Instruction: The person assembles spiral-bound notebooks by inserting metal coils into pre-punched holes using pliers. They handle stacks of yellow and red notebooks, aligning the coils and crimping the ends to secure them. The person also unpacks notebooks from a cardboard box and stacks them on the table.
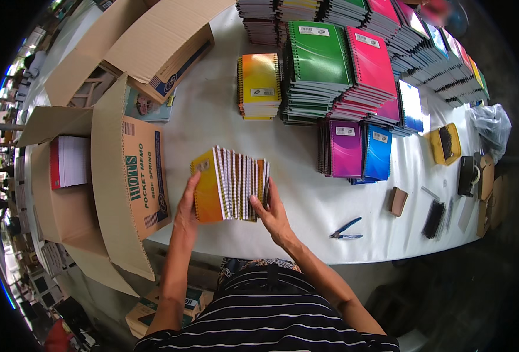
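Observation:
Between my two hands is a fanned row of spiral notebooks (210, 193), standing on edge over the near part of the table. The cover facing left is yellow and orange; white page edges and spiral bindings show between the others. My left hand (187, 199) closes round the left end, its thumb along the yellow cover. At the right end, my right hand (272, 212) grips with the thumb on the near side and fingers behind. Farther off stands a short stack of yellow notebooks (259, 82), beside taller stacks of green notebooks (318, 56) and pink notebooks (374, 61).
An open cardboard box (133, 182) at left holds a red-edged notebook with lined pages (71, 162). Another open box (183, 56) lies behind it. Purple notebooks (345, 149), blue notebooks (378, 154), cutting pliers (347, 229), a yellow container (445, 144) and a tape dispenser (466, 176) are on the right.

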{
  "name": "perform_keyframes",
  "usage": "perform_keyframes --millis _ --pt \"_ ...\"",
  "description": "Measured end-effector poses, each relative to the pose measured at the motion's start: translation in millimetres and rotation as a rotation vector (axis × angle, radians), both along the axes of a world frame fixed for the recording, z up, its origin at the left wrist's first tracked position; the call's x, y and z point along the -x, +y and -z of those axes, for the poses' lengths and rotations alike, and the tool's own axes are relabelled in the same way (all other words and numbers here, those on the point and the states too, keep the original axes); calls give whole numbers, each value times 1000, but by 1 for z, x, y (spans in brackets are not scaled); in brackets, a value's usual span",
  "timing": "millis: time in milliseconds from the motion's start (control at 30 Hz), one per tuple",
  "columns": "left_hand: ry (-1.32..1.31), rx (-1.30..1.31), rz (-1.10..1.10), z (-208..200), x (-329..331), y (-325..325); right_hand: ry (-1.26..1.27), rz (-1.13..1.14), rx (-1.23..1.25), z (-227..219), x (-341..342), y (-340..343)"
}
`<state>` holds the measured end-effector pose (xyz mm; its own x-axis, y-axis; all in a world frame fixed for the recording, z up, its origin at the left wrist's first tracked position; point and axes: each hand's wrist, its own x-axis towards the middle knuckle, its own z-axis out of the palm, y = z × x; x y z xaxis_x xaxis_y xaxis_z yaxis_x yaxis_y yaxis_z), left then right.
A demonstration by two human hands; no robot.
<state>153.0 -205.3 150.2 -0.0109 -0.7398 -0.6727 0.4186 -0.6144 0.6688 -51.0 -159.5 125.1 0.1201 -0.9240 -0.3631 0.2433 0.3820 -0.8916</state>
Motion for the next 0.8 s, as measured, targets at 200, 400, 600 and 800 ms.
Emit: perform_keyframes --millis 200,400,600,800 --pt "-939 1030 164 -49 0 -69 207 10 357 -73 10 -113" --pt "-34 830 -23 -115 41 -146 236 -31 410 -119 20 -204" --pt "-204 1060 8 -70 23 -208 253 23 350 -113 12 -243" --pt "150 572 -124 -84 44 -214 279 113 227 -83 6 -256"
